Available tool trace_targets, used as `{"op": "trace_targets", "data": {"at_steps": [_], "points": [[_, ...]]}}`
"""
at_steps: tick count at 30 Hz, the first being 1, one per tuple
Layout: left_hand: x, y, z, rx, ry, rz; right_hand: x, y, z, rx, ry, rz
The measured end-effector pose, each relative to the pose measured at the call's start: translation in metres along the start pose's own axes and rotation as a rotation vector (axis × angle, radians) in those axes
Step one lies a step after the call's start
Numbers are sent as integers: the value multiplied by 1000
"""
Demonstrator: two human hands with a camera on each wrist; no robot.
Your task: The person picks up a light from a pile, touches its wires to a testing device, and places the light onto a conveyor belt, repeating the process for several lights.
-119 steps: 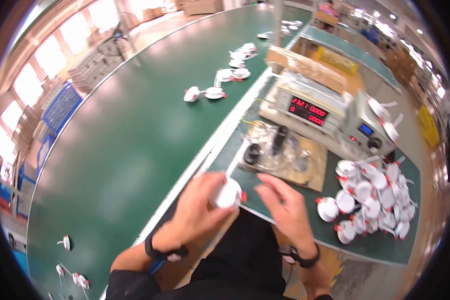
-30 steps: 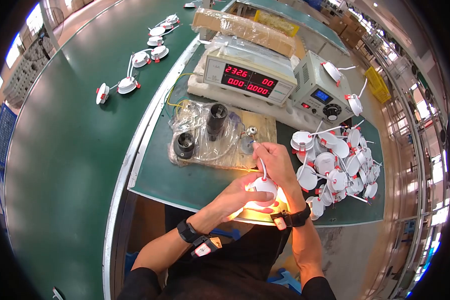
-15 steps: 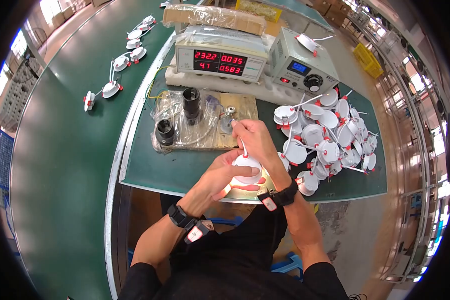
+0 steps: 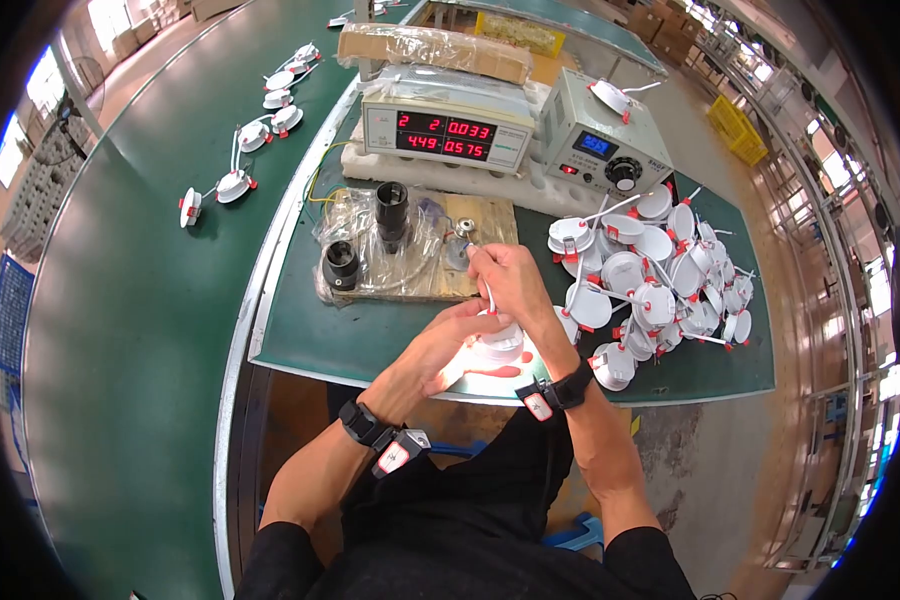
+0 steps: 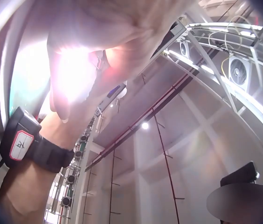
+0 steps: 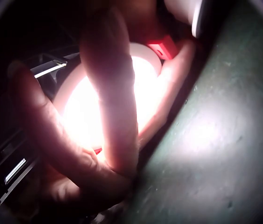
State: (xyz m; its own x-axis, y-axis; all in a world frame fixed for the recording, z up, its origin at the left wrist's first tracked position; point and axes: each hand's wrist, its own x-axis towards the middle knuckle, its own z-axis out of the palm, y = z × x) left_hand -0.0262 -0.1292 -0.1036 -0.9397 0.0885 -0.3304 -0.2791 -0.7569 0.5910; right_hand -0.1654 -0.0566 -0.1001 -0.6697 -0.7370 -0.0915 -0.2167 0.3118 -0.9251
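Observation:
My left hand (image 4: 440,348) grips a small white downlight (image 4: 500,347) above the table's front edge, with fingers spread under its glowing face. In the right wrist view these fingers cross the bright lit disc (image 6: 84,114), and a red clip (image 6: 164,47) shows at its rim. My right hand (image 4: 518,288) pinches the end of the lamp's white cable (image 4: 488,297) close to a round metal contact (image 4: 465,228) on a wooden board (image 4: 495,213). The pinched cable tip is mostly hidden by the fingers. Glare hides the lamp's detail in the left wrist view.
Two black lamp sockets (image 4: 391,213) stand on the plastic-covered board. Behind it are a meter with red digits (image 4: 445,135) and a grey box with a dial (image 4: 610,140). A heap of white downlights (image 4: 655,285) lies right. More sit along the green belt (image 4: 150,330) at left.
The hands, apart four seconds ago, have come together at the board with the downlight. It has lit up, its glow turning from yellow to white. The meter's zero readings have risen.

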Motion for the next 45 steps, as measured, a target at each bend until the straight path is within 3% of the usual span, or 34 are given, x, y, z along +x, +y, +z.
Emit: {"op": "trace_targets", "data": {"at_steps": [45], "points": [[-3,4,8,-2,-11,-23,0,2,1,20,15,-4]]}}
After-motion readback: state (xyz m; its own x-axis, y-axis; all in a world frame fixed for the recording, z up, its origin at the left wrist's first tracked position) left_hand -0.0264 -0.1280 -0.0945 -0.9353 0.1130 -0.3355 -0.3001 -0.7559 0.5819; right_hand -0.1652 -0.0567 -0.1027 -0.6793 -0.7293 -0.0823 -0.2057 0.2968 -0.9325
